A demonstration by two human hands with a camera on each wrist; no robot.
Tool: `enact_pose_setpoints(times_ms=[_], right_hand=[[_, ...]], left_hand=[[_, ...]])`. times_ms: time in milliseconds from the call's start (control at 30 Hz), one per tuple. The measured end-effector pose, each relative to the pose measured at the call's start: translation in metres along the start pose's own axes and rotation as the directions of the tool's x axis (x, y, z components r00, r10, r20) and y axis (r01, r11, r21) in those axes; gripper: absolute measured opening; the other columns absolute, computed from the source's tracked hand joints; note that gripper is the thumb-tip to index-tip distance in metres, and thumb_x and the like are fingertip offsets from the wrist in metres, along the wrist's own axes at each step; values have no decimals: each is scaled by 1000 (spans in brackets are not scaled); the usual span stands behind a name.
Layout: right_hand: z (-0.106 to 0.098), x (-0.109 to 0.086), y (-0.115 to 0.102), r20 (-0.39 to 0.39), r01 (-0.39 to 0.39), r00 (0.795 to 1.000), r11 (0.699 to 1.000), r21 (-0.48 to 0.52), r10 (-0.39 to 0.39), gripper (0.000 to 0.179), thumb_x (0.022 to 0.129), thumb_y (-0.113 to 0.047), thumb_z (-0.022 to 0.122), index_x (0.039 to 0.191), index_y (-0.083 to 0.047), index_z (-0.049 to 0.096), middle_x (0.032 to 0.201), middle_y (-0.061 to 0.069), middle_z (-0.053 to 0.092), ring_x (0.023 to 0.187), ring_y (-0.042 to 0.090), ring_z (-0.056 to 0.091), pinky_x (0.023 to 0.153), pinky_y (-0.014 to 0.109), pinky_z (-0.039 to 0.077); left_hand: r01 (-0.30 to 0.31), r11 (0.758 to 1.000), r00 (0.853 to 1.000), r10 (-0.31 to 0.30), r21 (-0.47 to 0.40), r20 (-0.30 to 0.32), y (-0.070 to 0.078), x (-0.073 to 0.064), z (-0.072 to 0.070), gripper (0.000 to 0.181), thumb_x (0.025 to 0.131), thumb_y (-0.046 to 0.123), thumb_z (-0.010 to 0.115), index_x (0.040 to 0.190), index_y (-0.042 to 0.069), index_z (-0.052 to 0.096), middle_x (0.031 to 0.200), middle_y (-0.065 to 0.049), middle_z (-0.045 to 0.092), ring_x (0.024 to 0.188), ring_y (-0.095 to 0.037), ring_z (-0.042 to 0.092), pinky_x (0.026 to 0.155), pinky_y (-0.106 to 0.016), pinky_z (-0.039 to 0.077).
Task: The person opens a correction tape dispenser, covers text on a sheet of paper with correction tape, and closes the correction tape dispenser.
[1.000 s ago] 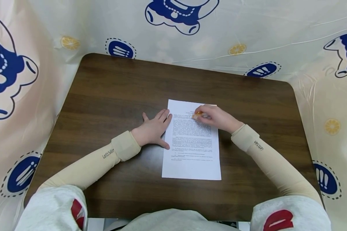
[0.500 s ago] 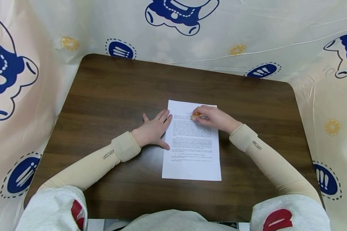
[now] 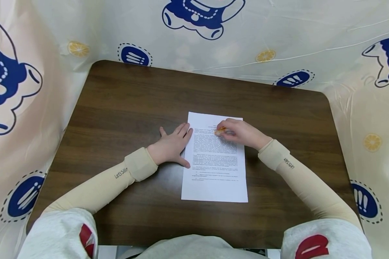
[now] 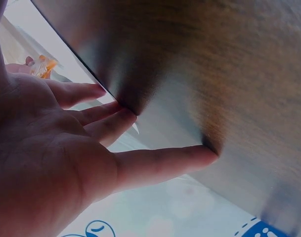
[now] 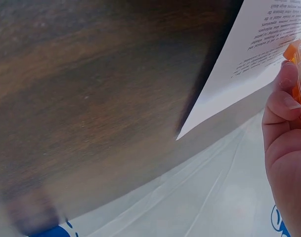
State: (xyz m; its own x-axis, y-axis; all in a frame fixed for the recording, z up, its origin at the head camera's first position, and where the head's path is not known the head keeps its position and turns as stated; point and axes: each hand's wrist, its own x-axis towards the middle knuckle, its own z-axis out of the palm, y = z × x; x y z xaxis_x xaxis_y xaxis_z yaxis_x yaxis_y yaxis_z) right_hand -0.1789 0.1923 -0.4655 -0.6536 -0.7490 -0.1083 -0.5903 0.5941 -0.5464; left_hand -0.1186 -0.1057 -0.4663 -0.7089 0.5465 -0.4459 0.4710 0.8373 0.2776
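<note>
A white sheet of printed paper [image 3: 218, 189] lies on the brown table. My left hand [image 3: 172, 145] rests spread out at its left edge, thumb and fingertips right at the paper's side; the left wrist view shows the straight fingers [image 4: 165, 165] touching the tabletop. Near the top of the text, my right hand [image 3: 246, 133] pinches a small orange-and-clear plastic correction tape [image 3: 219, 132]. In the right wrist view the orange end of the correction tape [image 5: 292, 51] points at the printed lines, while the rest of its body is partly cut off by the frame.
The dark wooden table [image 3: 133, 97] has rounded far corners. A pale curtain [image 3: 214, 54] with blue figures and orange slices hangs close around its back and sides. The person's body is at the near edge.
My right hand with the correction tape has shifted slightly left along the upper text, then a touch back to the right. The left hand and the paper keep their places.
</note>
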Motion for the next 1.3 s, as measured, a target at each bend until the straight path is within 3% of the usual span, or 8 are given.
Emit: enact_pose_setpoints(times_ms=[467,867,1300], right_hand=[[0,3,-6,5,-17,1000,1000,-16,18,21,100,-17,72,121,-15,69,114,2,69,92,19,63,82,35,54],[-11,15,-16,75,33,997,989,-145,-23,13,98,-15,73,110,-14,66,99,3,63,80,20,60,71,33,51],[-12,18,-16,104,20,995,986,-168,-3,13,98,-14,72,110,-14,67,100,4,64,77,20,59,68,32,51]], left_hand=[[6,1000,1000,-6,5,1,1,-1,-1,133,74,68,84,165,0,15,174,-20,4,161,-38,3,99,-91,14],[8,1000,1000,-8,5,5,1,0,-1,133,74,69,84,166,1,15,174,-20,4,161,-39,4,100,-91,15],[-12,1000,1000,13,22,-14,0,-2,-1,133,75,69,84,165,-1,16,174,-21,6,161,-37,5,98,-91,19]])
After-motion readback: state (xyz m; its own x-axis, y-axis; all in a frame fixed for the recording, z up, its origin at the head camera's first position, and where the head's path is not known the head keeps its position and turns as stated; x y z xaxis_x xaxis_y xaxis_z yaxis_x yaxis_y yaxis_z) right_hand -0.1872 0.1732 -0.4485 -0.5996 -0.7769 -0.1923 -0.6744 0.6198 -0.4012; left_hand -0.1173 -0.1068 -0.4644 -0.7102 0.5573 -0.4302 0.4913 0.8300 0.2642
